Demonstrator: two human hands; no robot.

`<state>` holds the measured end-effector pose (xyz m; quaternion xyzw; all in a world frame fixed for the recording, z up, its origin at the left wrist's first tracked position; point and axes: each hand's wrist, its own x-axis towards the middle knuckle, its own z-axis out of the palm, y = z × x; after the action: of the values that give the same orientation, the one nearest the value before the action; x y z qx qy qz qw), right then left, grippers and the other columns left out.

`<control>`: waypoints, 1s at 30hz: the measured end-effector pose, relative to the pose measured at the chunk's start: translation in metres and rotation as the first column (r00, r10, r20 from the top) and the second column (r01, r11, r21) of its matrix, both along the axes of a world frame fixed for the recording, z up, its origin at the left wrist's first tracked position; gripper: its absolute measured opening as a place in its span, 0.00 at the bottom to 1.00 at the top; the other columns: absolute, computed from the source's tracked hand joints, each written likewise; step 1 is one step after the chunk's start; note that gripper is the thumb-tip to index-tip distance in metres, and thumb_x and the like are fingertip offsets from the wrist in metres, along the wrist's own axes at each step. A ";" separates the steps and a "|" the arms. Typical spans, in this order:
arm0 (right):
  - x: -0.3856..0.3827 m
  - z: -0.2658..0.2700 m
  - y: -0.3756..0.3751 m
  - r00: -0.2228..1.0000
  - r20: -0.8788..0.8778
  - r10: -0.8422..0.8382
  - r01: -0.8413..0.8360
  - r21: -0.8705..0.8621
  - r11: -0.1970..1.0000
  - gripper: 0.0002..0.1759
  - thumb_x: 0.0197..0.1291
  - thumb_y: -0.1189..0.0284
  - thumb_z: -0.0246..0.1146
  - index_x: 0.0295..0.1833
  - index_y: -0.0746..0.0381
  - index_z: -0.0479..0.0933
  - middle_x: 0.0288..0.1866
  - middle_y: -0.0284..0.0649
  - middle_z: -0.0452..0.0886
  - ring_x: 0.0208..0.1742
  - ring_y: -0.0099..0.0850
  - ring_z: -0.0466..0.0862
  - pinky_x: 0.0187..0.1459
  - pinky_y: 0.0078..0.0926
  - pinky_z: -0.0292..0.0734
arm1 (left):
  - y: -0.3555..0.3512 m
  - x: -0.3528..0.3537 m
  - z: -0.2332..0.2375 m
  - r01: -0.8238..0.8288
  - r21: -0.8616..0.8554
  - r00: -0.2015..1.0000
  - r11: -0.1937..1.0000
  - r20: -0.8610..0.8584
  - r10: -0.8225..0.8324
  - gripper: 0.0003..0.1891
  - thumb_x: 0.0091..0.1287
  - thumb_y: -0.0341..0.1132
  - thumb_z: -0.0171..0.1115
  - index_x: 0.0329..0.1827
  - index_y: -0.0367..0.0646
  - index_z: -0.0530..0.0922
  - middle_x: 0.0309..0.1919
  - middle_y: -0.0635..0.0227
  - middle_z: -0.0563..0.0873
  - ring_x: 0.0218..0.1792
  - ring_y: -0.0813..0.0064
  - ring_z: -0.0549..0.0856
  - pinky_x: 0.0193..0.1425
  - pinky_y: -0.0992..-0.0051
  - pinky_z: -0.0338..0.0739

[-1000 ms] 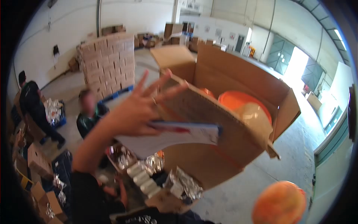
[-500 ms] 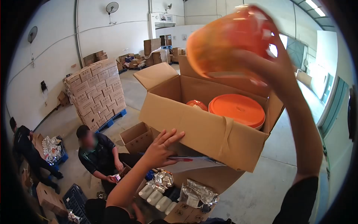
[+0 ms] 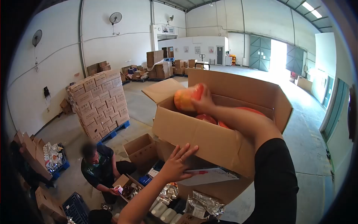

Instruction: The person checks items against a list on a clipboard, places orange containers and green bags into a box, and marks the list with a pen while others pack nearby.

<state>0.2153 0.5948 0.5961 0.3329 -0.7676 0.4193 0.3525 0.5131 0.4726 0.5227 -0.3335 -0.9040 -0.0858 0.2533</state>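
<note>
Right arm in black sleeve reaching far, right hand [image 3: 203, 101] clenched in a grip, left forearm raised, left hand [image 3: 178, 164] fingers splayed, thumb pinching

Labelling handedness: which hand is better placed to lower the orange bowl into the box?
Right, probably: right hand grips the orange bowl over the open box; left hand holds papers against its front.

— How's the light?
— Bright. Daylight pours through the open door [image 3: 278, 55], blown out white, and glare spills over the floor [image 3: 309, 123]. The ceiling strips [image 3: 311, 9] add more.
— Sharp?
— Mostly. The bowl [image 3: 186, 98] in my right hand [image 3: 204, 102] is slightly smeared. The walls [image 3: 56, 56] bend, and the corners go black.
</note>
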 end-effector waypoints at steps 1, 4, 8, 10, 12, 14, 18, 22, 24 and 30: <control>0.006 0.003 -0.001 1.000 0.001 0.000 0.000 -0.004 1.000 0.55 0.38 0.47 0.61 0.68 0.59 0.42 0.63 0.60 0.54 0.63 0.55 0.59 0.56 0.49 0.62 | 0.000 0.000 0.000 0.016 0.016 1.000 1.000 0.021 -0.016 0.12 0.47 0.50 0.63 0.24 0.53 0.83 0.68 0.68 0.54 0.69 0.60 0.48 0.70 0.57 0.39; 0.056 0.036 0.007 0.867 0.324 -0.380 0.207 0.460 0.864 0.53 0.43 0.46 0.56 0.65 0.71 0.44 0.56 0.62 0.64 0.50 0.54 0.74 0.51 0.38 0.70 | 0.001 -0.002 -0.002 0.002 0.035 1.000 0.999 -0.013 -0.001 0.11 0.46 0.50 0.63 0.20 0.55 0.82 0.68 0.72 0.54 0.69 0.65 0.48 0.70 0.58 0.38; 0.045 0.046 0.010 0.835 0.408 -0.369 0.114 0.527 0.842 0.50 0.47 0.47 0.54 0.63 0.75 0.46 0.49 0.65 0.70 0.49 0.51 0.75 0.50 0.39 0.71 | 0.002 -0.002 -0.006 -0.023 0.021 1.000 1.000 0.003 0.023 0.10 0.44 0.50 0.63 0.20 0.56 0.83 0.67 0.72 0.56 0.69 0.64 0.49 0.70 0.59 0.38; 0.036 0.047 0.004 0.874 0.305 -0.379 0.062 0.704 0.708 0.48 0.47 0.47 0.54 0.60 0.77 0.51 0.45 0.62 0.74 0.48 0.49 0.76 0.49 0.38 0.71 | 0.002 0.000 -0.006 -0.058 0.011 0.998 0.998 0.022 0.058 0.10 0.43 0.50 0.64 0.21 0.57 0.83 0.67 0.72 0.58 0.69 0.63 0.49 0.70 0.58 0.38; 0.041 0.067 -0.003 0.857 0.348 -0.380 -0.034 0.773 0.633 0.46 0.48 0.48 0.54 0.59 0.77 0.51 0.46 0.61 0.74 0.48 0.48 0.77 0.48 0.38 0.72 | 0.002 0.002 -0.007 -0.057 0.009 0.998 0.998 0.024 0.057 0.09 0.43 0.50 0.64 0.21 0.57 0.83 0.66 0.71 0.58 0.69 0.62 0.49 0.70 0.58 0.38; 0.041 0.065 -0.011 0.842 0.385 -0.378 -0.131 0.825 0.549 0.45 0.48 0.49 0.54 0.58 0.77 0.52 0.46 0.60 0.74 0.48 0.48 0.77 0.48 0.37 0.72 | 0.004 0.000 -0.006 -0.063 0.007 0.998 0.998 0.018 0.063 0.09 0.42 0.49 0.64 0.21 0.57 0.83 0.66 0.71 0.58 0.69 0.62 0.49 0.70 0.58 0.38; 0.047 0.033 -0.014 0.846 0.346 -0.405 0.085 0.662 0.744 0.40 0.51 0.53 0.55 0.62 0.69 0.52 0.55 0.60 0.68 0.51 0.50 0.75 0.49 0.39 0.72 | 0.003 0.002 -0.007 -0.065 -0.012 0.998 0.998 0.013 0.065 0.11 0.41 0.50 0.66 0.24 0.57 0.83 0.67 0.67 0.56 0.69 0.58 0.48 0.70 0.55 0.38; 0.045 0.037 -0.003 0.944 0.179 -0.276 0.057 0.737 0.673 0.46 0.47 0.46 0.57 0.61 0.70 0.52 0.58 0.61 0.64 0.51 0.51 0.74 0.48 0.40 0.72 | 0.002 0.006 -0.006 -0.059 -0.033 0.998 0.998 -0.002 0.059 0.13 0.40 0.51 0.66 0.26 0.56 0.84 0.67 0.63 0.55 0.69 0.55 0.47 0.69 0.53 0.38; 0.048 0.055 0.001 0.879 0.340 -0.334 -0.001 0.702 0.712 0.50 0.44 0.44 0.60 0.61 0.70 0.51 0.58 0.61 0.64 0.51 0.51 0.74 0.49 0.39 0.72 | 0.003 0.007 -0.006 -0.064 -0.029 0.998 0.997 0.005 0.065 0.13 0.40 0.50 0.66 0.26 0.56 0.84 0.67 0.62 0.55 0.69 0.55 0.46 0.69 0.53 0.38; 0.046 0.018 0.003 0.810 0.412 -0.418 -0.023 0.734 0.679 0.59 0.33 0.38 0.66 0.62 0.69 0.52 0.53 0.55 0.70 0.52 0.43 0.75 0.50 0.35 0.72 | 0.006 0.009 -0.005 -0.073 -0.034 0.997 0.997 0.029 0.074 0.13 0.41 0.50 0.66 0.25 0.55 0.84 0.67 0.62 0.54 0.69 0.54 0.46 0.69 0.52 0.38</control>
<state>0.2613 0.5980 0.6140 0.2179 -0.9679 0.1254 0.0065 0.5224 0.4783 0.5182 -0.3027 -0.9207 -0.0665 0.2371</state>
